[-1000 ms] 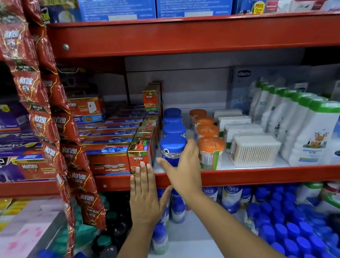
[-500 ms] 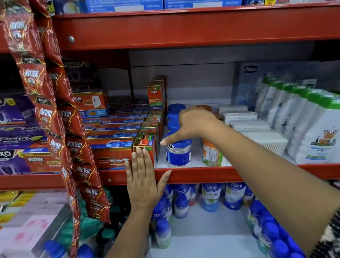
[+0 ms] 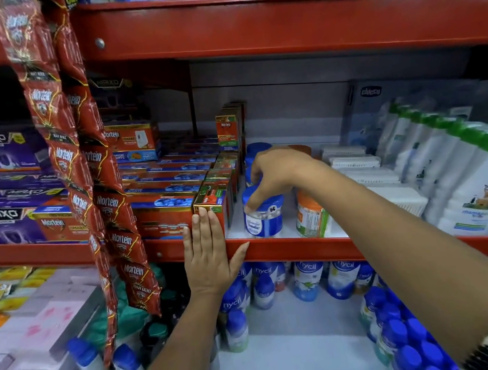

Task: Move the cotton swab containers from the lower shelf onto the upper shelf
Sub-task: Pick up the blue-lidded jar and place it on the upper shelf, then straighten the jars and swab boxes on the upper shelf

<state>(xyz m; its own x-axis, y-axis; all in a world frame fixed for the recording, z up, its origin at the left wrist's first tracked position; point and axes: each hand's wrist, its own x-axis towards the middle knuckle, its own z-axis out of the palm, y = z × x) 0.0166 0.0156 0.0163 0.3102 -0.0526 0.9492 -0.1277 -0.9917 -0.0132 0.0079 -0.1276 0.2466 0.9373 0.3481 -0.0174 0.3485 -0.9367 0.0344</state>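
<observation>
At the upper shelf's front edge (image 3: 286, 247), your right hand (image 3: 277, 173) curls its fingers over the blue-capped swab container (image 3: 264, 217), standing upright there. Left hand (image 3: 211, 261) lies flat, fingers spread, gripping nothing. Placement step, judged; next: release, then reach to the lower shelf.

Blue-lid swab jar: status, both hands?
Right hand on top of blue-lid swab jar, fingers over lid. Left hand flat against red shelf edge. Orange-lid jar close beside.

Bright, even shop light, wide-angle view.
Edges bend and smear; shelf (image 3: 282, 25) underside casts shadow; bottles (image 3: 447, 167) blurred.
</observation>
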